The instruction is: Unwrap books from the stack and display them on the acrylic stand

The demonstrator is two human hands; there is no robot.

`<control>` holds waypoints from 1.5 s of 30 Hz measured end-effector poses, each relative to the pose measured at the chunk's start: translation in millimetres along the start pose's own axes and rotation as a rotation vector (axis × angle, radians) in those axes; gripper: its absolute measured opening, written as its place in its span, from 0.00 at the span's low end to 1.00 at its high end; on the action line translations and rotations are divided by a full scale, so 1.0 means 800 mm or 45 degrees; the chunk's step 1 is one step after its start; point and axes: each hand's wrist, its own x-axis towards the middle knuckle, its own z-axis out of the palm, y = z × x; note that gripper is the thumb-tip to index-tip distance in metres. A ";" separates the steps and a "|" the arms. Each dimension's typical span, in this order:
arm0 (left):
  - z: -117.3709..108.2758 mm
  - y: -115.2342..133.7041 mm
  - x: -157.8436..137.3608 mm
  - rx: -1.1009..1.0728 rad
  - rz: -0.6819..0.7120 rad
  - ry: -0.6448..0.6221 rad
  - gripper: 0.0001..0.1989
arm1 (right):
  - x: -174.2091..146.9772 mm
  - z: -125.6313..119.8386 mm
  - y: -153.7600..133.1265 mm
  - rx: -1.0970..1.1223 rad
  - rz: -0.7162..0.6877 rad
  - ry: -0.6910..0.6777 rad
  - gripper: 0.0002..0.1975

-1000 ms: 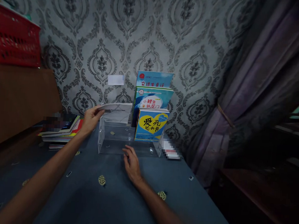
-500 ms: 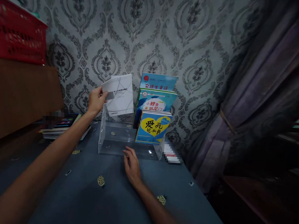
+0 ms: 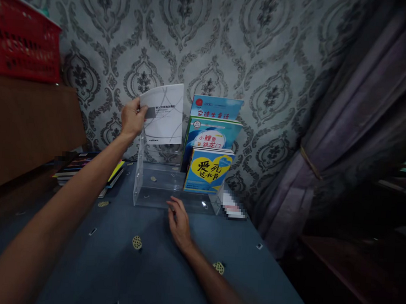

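Observation:
My left hand (image 3: 134,117) pinches the left edge of a white booklet (image 3: 166,122), which is held upright above the left side of a clear acrylic book rack (image 3: 159,198). The booklet's cover has thin grey curved lines and a grey block. In front of the rack my right hand (image 3: 179,221) hovers or rests with fingers extended, holding nothing; whether it touches the rack I cannot tell. On the rack's right side stand a blue book with a yellow heart (image 3: 207,170), a teal book (image 3: 213,133) behind it and a taller light-blue book (image 3: 219,108) at the back.
A pile of books (image 3: 78,167) lies left of the rack, partly behind my left forearm. Beyond it are a brown cabinet (image 3: 29,127) and a red basket (image 3: 24,44). Patterned wallpaper backs the blue tablecloth (image 3: 96,264). A tied purple curtain (image 3: 289,198) hangs at right.
My left hand has raised the white booklet a little, and the booklet now stands straighter. My right hand stays almost where it was.

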 end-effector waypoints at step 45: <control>-0.028 0.058 0.011 -0.050 -0.010 0.011 0.16 | 0.002 -0.002 -0.005 0.014 0.074 -0.051 0.16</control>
